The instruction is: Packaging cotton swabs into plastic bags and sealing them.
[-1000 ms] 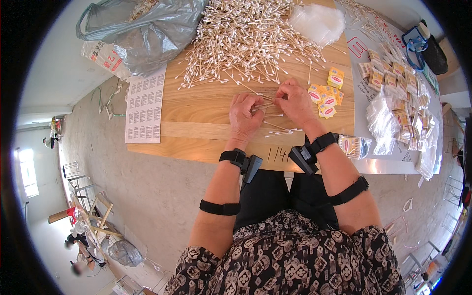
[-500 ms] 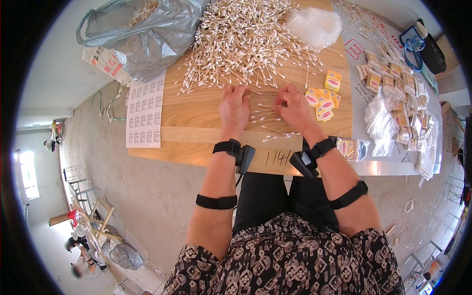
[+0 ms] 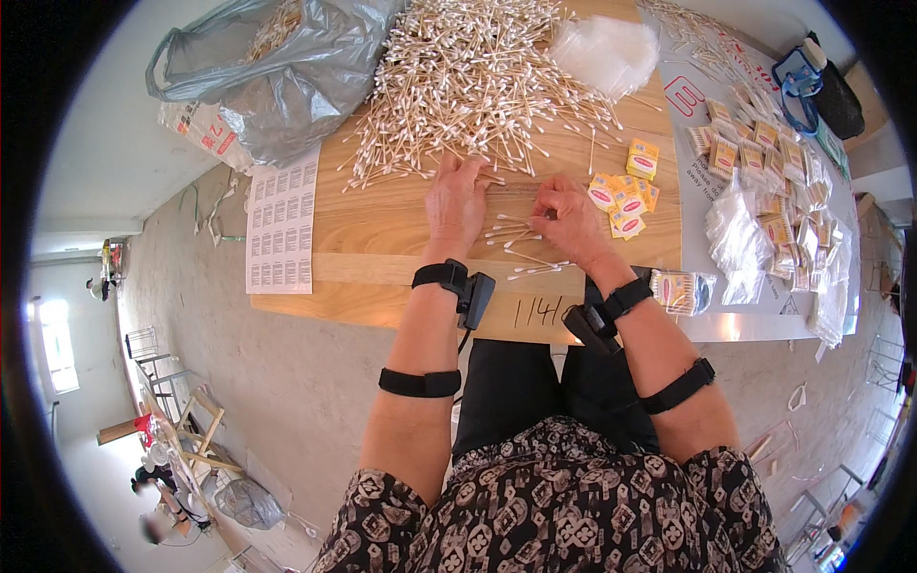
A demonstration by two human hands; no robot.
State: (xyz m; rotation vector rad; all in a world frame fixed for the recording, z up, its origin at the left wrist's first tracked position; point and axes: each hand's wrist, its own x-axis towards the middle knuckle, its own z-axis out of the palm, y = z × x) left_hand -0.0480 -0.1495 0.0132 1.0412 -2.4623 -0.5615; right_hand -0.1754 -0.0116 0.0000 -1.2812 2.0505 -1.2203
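Observation:
A large heap of cotton swabs (image 3: 468, 86) with white tips and wooden sticks covers the far part of the wooden table (image 3: 373, 229). At its near edge, my left hand (image 3: 457, 205) has its fingers bent and closed among the swabs; what lies between the fingertips is hidden. My right hand (image 3: 570, 222) pinches at the stick ends of a small group of swabs (image 3: 509, 229), their tips fanned toward the left. Just nearer to me lie a few more loose swabs (image 3: 537, 271). Black straps with small devices sit on both wrists.
Yellow printed cards (image 3: 626, 201) lie right of my right hand, below a yellow card stack (image 3: 643, 159). Clear bags (image 3: 607, 55) lie behind. Packed swab bags (image 3: 764, 153) cover the right side. A grey plastic bag (image 3: 287, 91) and label sheet (image 3: 282, 224) are left.
My right hand has shifted slightly down, its fingers now against the small swab group. My left hand has barely moved, staying at the heap's edge.

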